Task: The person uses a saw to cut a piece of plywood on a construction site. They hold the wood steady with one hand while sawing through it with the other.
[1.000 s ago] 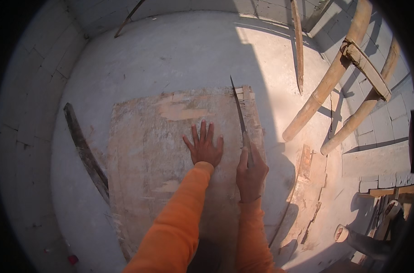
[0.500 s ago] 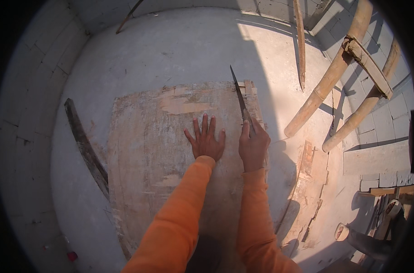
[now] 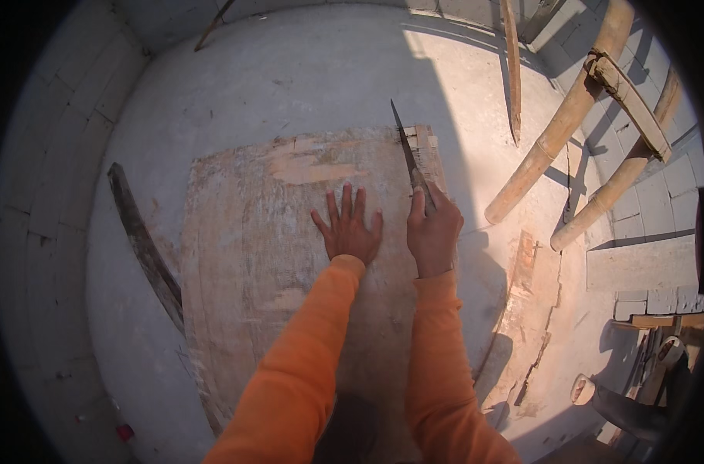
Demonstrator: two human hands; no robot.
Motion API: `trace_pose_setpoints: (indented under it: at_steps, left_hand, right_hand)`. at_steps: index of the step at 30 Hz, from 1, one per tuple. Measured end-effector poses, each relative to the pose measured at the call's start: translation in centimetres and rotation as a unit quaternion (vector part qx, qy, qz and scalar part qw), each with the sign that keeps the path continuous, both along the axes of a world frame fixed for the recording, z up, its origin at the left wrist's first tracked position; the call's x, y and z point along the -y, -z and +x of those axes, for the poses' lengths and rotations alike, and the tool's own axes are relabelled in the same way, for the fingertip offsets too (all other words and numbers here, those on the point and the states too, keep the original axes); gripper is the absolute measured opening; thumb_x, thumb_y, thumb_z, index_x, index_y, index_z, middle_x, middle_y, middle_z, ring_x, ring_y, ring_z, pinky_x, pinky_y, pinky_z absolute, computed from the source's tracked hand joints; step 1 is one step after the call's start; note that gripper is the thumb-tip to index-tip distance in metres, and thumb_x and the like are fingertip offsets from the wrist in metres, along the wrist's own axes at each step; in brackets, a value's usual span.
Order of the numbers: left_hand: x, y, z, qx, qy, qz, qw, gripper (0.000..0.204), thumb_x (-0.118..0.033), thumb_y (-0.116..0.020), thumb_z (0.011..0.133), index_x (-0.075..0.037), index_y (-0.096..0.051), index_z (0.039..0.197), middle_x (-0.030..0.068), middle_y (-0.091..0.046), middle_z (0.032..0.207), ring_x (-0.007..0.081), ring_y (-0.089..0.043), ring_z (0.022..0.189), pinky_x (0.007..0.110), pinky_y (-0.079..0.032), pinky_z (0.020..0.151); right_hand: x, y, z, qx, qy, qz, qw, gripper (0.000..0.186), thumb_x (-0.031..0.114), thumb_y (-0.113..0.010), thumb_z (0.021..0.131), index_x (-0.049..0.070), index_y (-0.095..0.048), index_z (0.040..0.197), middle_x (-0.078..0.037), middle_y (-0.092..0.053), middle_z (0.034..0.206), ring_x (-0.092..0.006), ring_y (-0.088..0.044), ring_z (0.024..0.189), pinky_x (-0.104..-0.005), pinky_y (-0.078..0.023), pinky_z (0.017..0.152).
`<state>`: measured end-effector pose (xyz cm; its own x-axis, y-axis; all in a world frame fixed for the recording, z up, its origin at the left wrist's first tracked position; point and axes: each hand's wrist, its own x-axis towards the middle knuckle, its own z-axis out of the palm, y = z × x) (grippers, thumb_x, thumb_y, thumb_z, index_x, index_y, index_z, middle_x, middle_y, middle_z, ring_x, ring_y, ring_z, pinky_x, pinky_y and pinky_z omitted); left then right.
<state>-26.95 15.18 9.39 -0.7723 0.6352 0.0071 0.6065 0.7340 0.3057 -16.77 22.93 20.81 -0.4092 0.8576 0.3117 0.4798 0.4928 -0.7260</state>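
My left hand [image 3: 348,232] lies spread on a worn, pale wooden board [image 3: 228,201] on the concrete floor [image 3: 282,69], fingers pointing away from me. Just to its right, my right hand [image 3: 433,232] is closed around the handle of a saw-like tool, largely hidden in my grip. Its long, dark, tapered blade [image 3: 404,143] lies along the board’s right side, the tip passing beyond the far edge. Whether the blade cuts into the board is too small to tell. Both forearms are in orange sleeves.
A bamboo frame [image 3: 553,155] stands at the right near block walls [image 3: 58,155]. A dark plank [image 3: 143,240] lies left of the board. An upright pole [image 3: 512,85] is at the back. Scrap wood [image 3: 526,263] and jumbled objects [image 3: 661,363], hard to make out, lie at lower right.
My right hand and blade have moved forward along the board’s right side. My left hand stays spread on the board. The whole scene sits slightly higher in view.
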Motion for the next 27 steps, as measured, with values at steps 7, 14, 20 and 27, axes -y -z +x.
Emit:
trace_pose_setpoints:
  at_steps: [7,14,20,27]
  left_hand:
    - [0.1,-0.4,0.5,0.023,0.004,0.007,1.000,0.067,-0.053,-0.040,0.106,-0.022,-0.035,0.164,0.0028,-0.022,0.175,0.0318,-0.005,0.163,0.066,0.006,0.126]
    - [0.2,0.1,0.6,0.030,0.003,-0.012,0.999,0.068,-0.055,-0.037,0.105,-0.023,-0.032,0.165,0.0015,-0.019,0.175,0.0317,-0.002,0.163,0.065,0.008,0.126]
    - [0.4,0.1,0.1,0.014,0.001,0.013,1.000,0.068,-0.055,-0.040,0.105,-0.022,-0.034,0.164,0.0031,-0.021,0.175,0.0320,-0.004,0.163,0.065,0.006,0.126]
    - [-0.7,-0.3,0.6,0.018,0.007,0.004,1.000,0.068,-0.055,-0.040,0.105,-0.022,-0.034,0.165,0.0033,-0.020,0.175,0.0324,-0.004,0.163,0.066,0.006,0.126]
  right_hand:
    - [9.8,0.2,8.7,-0.072,0.040,-0.007,0.997,0.029,0.004,-0.068,0.095,-0.011,-0.069,0.121,-0.027,-0.075,0.092,-0.0345,-0.078,0.079,-0.0382,-0.059,0.067]
    - [-0.1,0.8,0.4,-0.012,0.008,-0.021,1.000,0.034,0.015,-0.064,0.100,-0.010,-0.069,0.121,-0.028,-0.075,0.098,-0.0412,-0.075,0.094,-0.0398,-0.058,0.080]
    - [9.1,-0.3,7.7,-0.088,0.042,-0.057,0.994,0.031,0.011,-0.065,0.099,-0.010,-0.069,0.121,-0.027,-0.075,0.095,-0.0372,-0.077,0.082,-0.0376,-0.059,0.073]
    - [-0.5,1.8,0.5,-0.008,0.006,0.014,1.000,0.032,0.009,-0.064,0.099,-0.012,-0.068,0.122,-0.028,-0.075,0.097,-0.0357,-0.078,0.084,-0.0384,-0.059,0.073]
